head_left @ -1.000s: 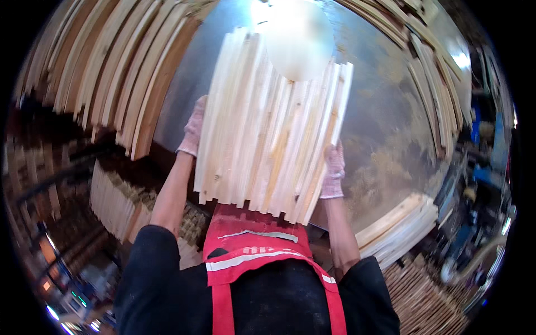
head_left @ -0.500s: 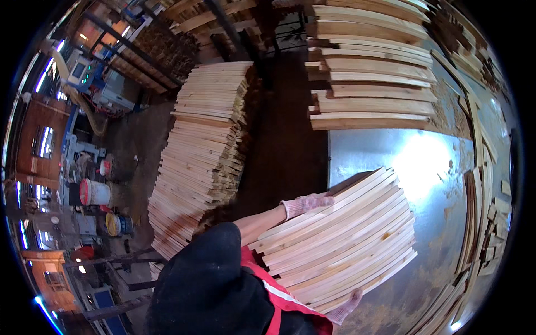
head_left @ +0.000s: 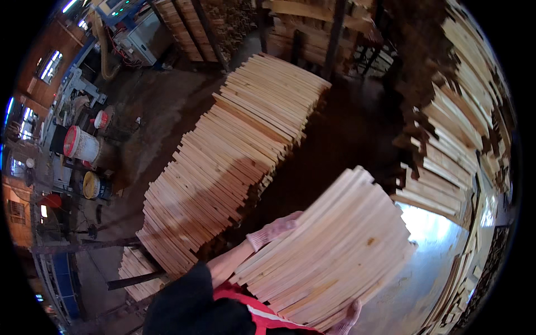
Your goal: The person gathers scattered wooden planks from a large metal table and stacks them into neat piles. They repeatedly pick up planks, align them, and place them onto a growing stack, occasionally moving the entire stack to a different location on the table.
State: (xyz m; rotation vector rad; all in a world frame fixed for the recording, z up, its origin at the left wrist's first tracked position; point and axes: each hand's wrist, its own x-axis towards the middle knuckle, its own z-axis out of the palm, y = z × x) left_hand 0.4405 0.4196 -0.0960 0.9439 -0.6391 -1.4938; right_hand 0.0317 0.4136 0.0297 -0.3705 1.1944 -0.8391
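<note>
Between my two hands is a wide row of pale wooden strips [head_left: 335,251], packed side by side with uneven ends. My left hand [head_left: 276,230], in a pinkish-white knit glove, presses against the row's left outer side. At the near right edge, my right hand [head_left: 349,319], in a similar glove, grips the opposite side; part of it is hidden. The row looks raised, covering the left edge of the shiny metal table [head_left: 391,298]. To its left stands a long stack of similar strips [head_left: 223,162], apart from the held row.
More strips [head_left: 441,173] lie on the table's far part. Offcuts [head_left: 466,279] line its right side. Buckets [head_left: 84,145] and a machine cabinet [head_left: 142,39] stand at the left. Dark posts [head_left: 335,39] rise behind the long stack. A dark gap separates stack and table.
Both hands and the held row have shifted left and look higher, nearer the long stack. My view has turned left, so the stack sits more central and the table further right.
</note>
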